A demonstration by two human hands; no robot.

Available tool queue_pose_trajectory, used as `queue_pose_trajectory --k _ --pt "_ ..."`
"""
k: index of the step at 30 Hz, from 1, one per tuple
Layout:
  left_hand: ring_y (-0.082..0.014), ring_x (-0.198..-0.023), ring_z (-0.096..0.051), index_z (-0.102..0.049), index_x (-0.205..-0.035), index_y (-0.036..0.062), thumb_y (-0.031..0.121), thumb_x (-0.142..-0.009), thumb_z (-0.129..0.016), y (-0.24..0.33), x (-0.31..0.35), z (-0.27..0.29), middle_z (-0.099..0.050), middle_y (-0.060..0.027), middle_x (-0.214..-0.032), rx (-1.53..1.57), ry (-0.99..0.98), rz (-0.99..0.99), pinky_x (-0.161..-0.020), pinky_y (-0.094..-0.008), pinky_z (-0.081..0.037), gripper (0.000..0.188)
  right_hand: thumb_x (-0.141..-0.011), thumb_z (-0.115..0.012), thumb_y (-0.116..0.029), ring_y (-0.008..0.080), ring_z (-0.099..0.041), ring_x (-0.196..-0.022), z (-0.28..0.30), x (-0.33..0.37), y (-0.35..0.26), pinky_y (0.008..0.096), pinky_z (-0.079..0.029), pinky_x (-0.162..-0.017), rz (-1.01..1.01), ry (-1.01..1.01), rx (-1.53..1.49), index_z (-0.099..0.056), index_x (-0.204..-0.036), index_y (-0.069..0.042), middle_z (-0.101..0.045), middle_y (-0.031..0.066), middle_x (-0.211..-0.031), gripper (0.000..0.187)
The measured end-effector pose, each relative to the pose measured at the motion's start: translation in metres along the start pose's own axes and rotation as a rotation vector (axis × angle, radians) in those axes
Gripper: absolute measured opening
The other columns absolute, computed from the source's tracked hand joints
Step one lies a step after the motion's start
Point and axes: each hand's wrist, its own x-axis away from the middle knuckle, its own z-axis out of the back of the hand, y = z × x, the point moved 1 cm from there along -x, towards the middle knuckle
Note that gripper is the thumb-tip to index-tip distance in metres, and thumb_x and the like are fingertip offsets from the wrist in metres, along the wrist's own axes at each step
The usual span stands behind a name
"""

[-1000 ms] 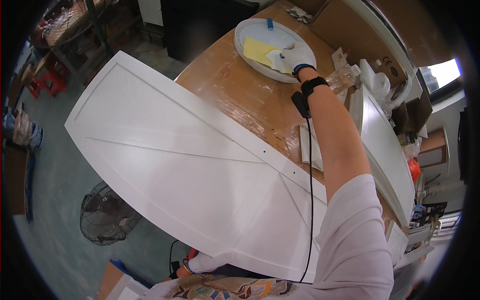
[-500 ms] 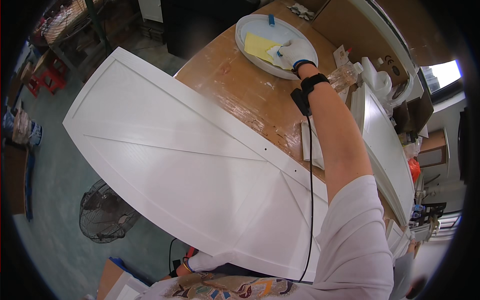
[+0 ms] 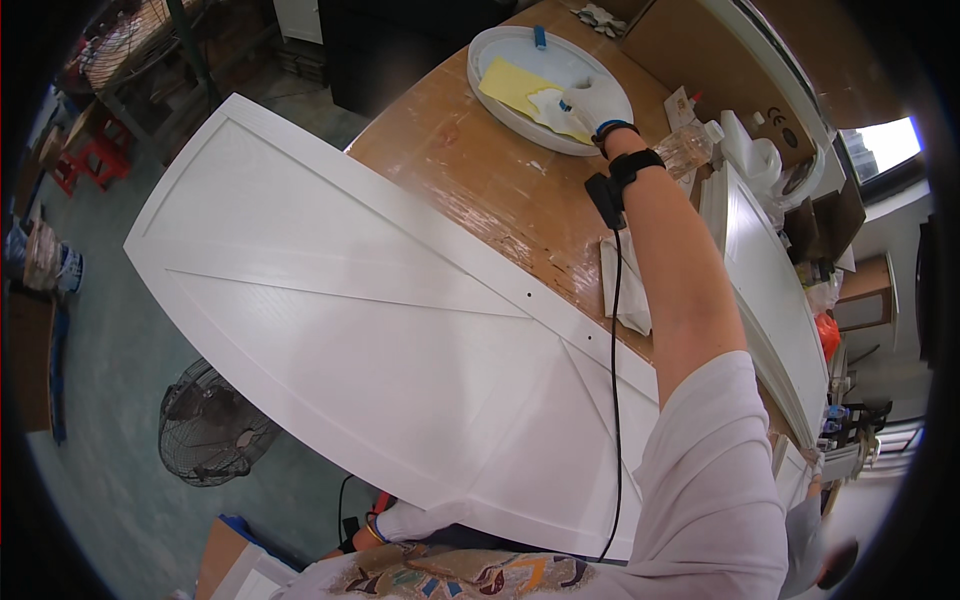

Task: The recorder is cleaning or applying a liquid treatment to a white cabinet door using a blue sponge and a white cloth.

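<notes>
A large white panel (image 3: 330,270) with framed and diagonal trim lies across the near side, partly over the brown-covered table. At its near edge my left hand (image 3: 415,521), in a white glove, holds the rim, with part of its fingers hidden. My right hand (image 3: 592,103), also gloved, reaches into a shallow round white tray (image 3: 610,140) on the table. Its fingers are closed around something small with a blue bit showing. Beneath them lies a yellow sheet (image 3: 508,82) with white stuff on it. A blue piece (image 3: 540,38) rests at the tray's far rim.
A black cable (image 3: 616,400) runs from my right wrist strap over the panel. A clear bottle (image 3: 690,148), a white cloth (image 3: 625,290) and another white panel (image 3: 760,290) are on the right. A fan (image 3: 215,425) stands on the floor at left.
My right hand has shifted slightly within the tray, and more of the white-smeared part of the yellow sheet shows. My left hand stays at the panel's edge.
</notes>
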Motion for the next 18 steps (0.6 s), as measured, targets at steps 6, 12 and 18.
queue_pose_trajectory --k 6,12,18 --pt "-0.0209 -0.094 -0.057 -0.054 -0.115 0.001 0.017 -0.078 -0.069 -0.008 -0.003 0.001 -0.06 -0.01 -0.106 -0.017 0.018 -0.029 -0.081 -0.0332 -0.048 0.043 -0.074 -0.062 -0.028 0.0292 -0.061 -0.095 0.009 0.027 -0.03 0.0355 -0.046 -0.084 0.144 -0.033 0.267 -0.07 -0.093 -0.011 -0.066 0.0135 -0.098 0.027" --pt "-0.0213 -0.094 -0.057 -0.054 -0.116 0.0012 0.015 -0.077 -0.069 -0.01 -0.006 0.003 -0.06 -0.0107 -0.105 -0.098 0.062 -0.037 -0.081 -0.0343 -0.047 0.044 -0.079 -0.066 -0.017 0.0188 -0.06 -0.065 0.039 0.035 0.007 0.0267 -0.046 -0.047 -0.303 -0.002 -0.82 -0.064 -0.086 -0.002 -0.064 0.0117 -0.077 0.017" --pt "-0.0195 -0.098 -0.054 -0.05 -0.12 -0.0003 0.012 -0.077 -0.068 -0.015 -0.003 0.006 -0.057 -0.0099 -0.11 -0.11 0.125 -0.06 -0.085 -0.0341 -0.046 0.048 -0.088 -0.058 -0.012 0.0096 -0.056 -0.059 0.122 0.13 0.004 0.0186 -0.046 -0.043 -0.467 -0.251 -1.453 -0.059 -0.09 0.001 -0.062 0.0091 -0.076 0.013"
